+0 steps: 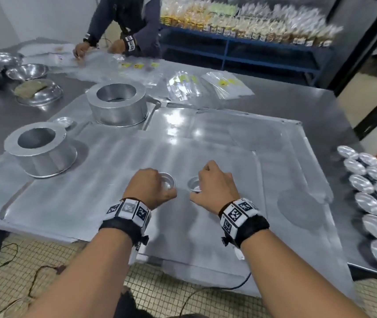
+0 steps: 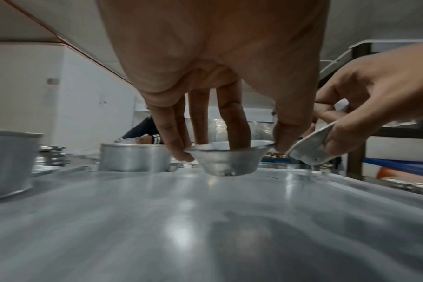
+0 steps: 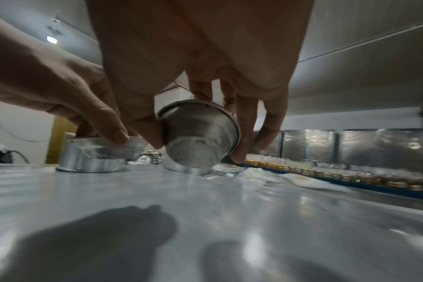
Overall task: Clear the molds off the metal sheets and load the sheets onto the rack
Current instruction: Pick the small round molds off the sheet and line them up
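Several overlapping metal sheets [image 1: 118, 203] cover the near table. My left hand [image 1: 152, 188] grips a small metal cup mold [image 1: 167, 182] by its rim, just above the sheet [image 2: 205, 219]; in the left wrist view that mold [image 2: 227, 162] hangs level under my fingers [image 2: 174, 137]. My right hand [image 1: 212, 187] holds a second small mold [image 1: 195, 184], tilted, with its base [image 3: 193, 150] showing in the right wrist view. Two large ring molds [image 1: 42, 149] [image 1: 117, 103] and a tiny cup [image 1: 65, 122] stand on the sheets at left.
Rows of small shiny molds [image 1: 371, 203] lie at the table's right edge. Metal bowls [image 1: 27, 72] sit at the far left. Plastic bags [image 1: 226, 84] are spread on the far side, where another person [image 1: 123, 24] works. A blue shelf [image 1: 251, 42] stands behind.
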Action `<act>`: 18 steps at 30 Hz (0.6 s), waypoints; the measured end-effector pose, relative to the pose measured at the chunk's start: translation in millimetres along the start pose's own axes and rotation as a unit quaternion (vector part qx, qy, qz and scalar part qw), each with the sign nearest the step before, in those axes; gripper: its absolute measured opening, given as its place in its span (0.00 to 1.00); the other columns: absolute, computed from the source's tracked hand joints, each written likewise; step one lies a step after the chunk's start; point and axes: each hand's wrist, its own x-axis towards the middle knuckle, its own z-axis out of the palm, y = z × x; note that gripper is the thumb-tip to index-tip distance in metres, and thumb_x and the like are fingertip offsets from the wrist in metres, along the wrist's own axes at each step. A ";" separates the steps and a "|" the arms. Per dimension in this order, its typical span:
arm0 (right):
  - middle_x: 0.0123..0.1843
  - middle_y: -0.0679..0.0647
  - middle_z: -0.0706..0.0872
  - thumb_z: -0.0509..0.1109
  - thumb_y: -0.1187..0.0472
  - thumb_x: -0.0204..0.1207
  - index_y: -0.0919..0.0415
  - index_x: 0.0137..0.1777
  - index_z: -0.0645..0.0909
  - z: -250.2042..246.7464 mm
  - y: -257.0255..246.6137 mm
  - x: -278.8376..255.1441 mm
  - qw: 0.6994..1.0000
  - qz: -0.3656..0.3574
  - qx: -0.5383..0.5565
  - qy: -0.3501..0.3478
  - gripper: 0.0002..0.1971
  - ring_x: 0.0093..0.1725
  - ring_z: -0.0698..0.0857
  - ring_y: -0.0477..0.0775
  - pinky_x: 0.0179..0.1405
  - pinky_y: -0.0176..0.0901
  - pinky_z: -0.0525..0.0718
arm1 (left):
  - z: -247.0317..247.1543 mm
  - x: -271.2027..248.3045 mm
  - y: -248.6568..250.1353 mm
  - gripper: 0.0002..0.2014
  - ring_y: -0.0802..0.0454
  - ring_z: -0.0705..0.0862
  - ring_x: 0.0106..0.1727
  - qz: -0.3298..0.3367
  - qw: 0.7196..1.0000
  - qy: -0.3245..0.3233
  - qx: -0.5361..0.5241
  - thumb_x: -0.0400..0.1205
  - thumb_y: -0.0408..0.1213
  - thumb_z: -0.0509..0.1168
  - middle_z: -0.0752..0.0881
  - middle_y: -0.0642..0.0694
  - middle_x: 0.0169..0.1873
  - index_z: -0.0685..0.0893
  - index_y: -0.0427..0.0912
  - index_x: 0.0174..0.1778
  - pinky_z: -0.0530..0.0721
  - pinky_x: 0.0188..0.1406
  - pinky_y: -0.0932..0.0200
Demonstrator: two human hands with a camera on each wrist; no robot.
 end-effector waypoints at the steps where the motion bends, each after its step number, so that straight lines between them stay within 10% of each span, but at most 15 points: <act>1: 0.58 0.52 0.74 0.72 0.46 0.68 0.56 0.46 0.79 -2.8 11.0 -7.1 1.000 0.012 0.001 0.002 0.15 0.47 0.83 0.58 0.57 0.53 0.79 | 5.7 2.7 11.3 0.18 0.41 0.85 0.40 0.011 1.000 -0.008 -0.002 0.71 0.53 0.72 0.87 0.40 0.35 0.75 0.51 0.21 0.82 0.37 0.57; 7: 0.59 0.51 0.74 0.79 0.50 0.64 0.57 0.42 0.84 -17.2 67.0 -40.6 0.995 0.085 0.049 0.025 0.13 0.48 0.84 0.59 0.52 0.47 0.82 | 28.8 13.3 77.4 0.15 0.46 0.83 0.39 0.081 0.995 -0.045 -0.037 0.69 0.52 0.74 0.87 0.45 0.34 0.77 0.53 0.23 0.83 0.39 0.58; 14: 0.68 0.48 0.74 0.85 0.53 0.59 0.58 0.40 0.87 -24.6 114.3 -49.2 0.982 0.156 0.086 0.061 0.14 0.56 0.84 0.56 0.51 0.47 0.85 | 50.4 48.3 123.1 0.34 0.46 0.82 0.55 0.164 0.983 -0.068 -0.052 0.67 0.55 0.77 0.84 0.46 0.54 0.79 0.42 0.65 0.79 0.50 0.58; 18: 0.66 0.50 0.76 0.88 0.51 0.56 0.54 0.42 0.85 -33.8 132.0 -46.1 0.975 0.193 0.084 0.075 0.19 0.58 0.83 0.56 0.54 0.47 0.84 | 53.6 68.8 149.6 0.31 0.45 0.82 0.55 0.217 0.972 -0.087 -0.028 0.66 0.56 0.77 0.83 0.44 0.53 0.83 0.40 0.60 0.78 0.53 0.58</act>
